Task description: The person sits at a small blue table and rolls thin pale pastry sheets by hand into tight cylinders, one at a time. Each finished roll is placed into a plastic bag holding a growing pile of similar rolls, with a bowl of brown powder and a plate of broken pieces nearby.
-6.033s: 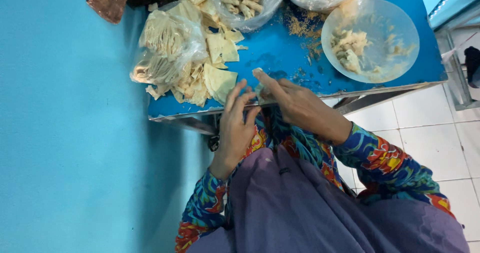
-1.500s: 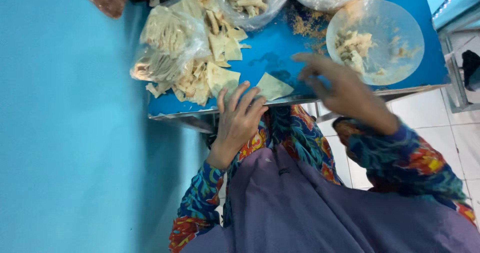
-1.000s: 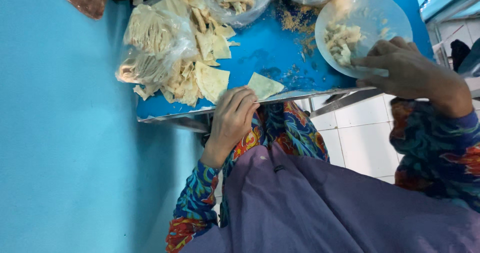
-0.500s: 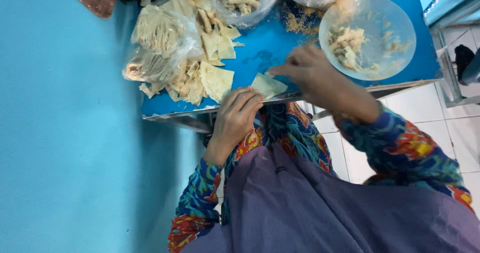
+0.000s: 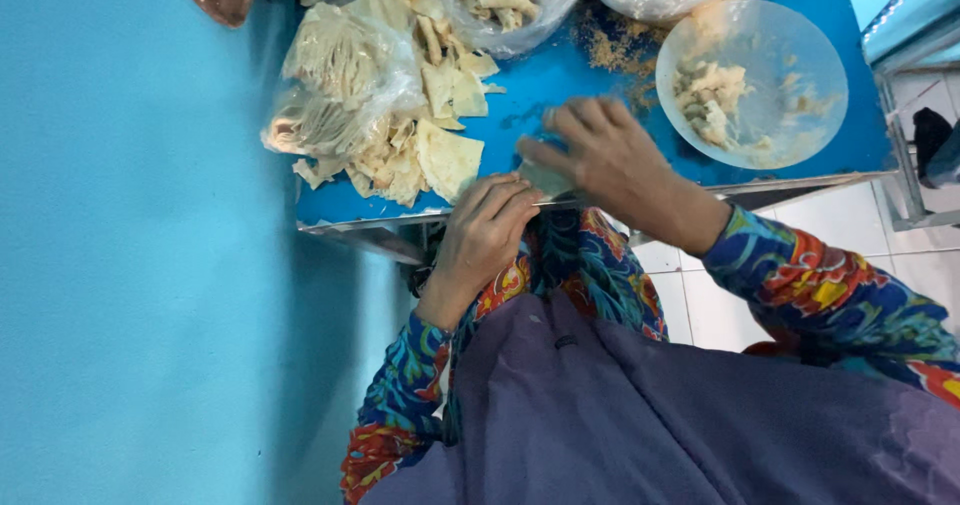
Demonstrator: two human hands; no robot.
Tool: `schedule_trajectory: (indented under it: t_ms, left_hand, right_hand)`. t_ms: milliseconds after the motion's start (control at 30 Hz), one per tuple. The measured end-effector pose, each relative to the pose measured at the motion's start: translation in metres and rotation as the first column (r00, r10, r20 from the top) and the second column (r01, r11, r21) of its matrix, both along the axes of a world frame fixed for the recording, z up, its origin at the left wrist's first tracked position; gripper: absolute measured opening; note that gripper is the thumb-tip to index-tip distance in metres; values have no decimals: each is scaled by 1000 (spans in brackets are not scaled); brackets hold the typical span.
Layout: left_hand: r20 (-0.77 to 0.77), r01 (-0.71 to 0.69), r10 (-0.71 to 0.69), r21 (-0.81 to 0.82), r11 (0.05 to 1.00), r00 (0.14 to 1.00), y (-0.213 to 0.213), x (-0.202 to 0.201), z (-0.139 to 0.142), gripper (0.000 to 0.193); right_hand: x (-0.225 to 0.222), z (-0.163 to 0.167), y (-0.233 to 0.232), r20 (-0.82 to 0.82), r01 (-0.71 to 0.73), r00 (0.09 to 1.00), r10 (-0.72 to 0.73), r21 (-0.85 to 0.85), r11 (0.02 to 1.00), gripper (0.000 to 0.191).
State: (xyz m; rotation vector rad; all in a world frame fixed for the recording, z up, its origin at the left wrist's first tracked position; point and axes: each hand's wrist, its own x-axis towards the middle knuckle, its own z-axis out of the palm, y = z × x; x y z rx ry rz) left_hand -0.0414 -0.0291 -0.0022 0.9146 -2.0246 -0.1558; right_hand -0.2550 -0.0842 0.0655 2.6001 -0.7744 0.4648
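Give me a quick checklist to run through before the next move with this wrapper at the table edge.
1. Pale square wrapper pinned at the blue table edge by both hands: ok.
2. Left hand fingertips on the wrapper's near side: ok.
3. Right hand covers its top; filling placed inside: cannot tell.
4. Clear round bowl of pale filling upright and close by the right hand: ok.
5. Loose stack of pale wrappers beside the left hand: ok.
6. Crumbs scattered on the table: not ok.

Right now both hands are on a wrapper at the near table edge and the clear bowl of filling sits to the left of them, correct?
Not quite. In the head view the clear bowl sits to the right of the hands, left hand and right hand, which do meet on the wrapper at the near table edge.
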Motion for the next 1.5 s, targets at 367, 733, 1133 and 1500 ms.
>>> schedule_trajectory:
  t_ms: [367, 733, 1133, 1500]
  left_hand:
    - [-2, 5, -5, -5, 1000, 1000, -1, 1, -1, 21]
    - [-14, -7, 6, -15, 1000, 1000, -1, 0, -3, 24]
    - [-4, -43, 43, -39, 998, 999, 0, -5, -3, 21]
    - [12, -73, 74, -84, 994, 997, -1, -6, -5, 18]
  right_hand:
    - [-27, -12, -12, 78, 142, 986, -149, 84, 986, 26]
    - [-107, -7, 56, 276, 421, 813, -512, 328, 845, 48]
    - [-130, -62, 77, 171, 666, 742, -648, -79, 742, 42]
    - [-137, -71, 65, 418, 534, 780, -466, -55, 844, 31]
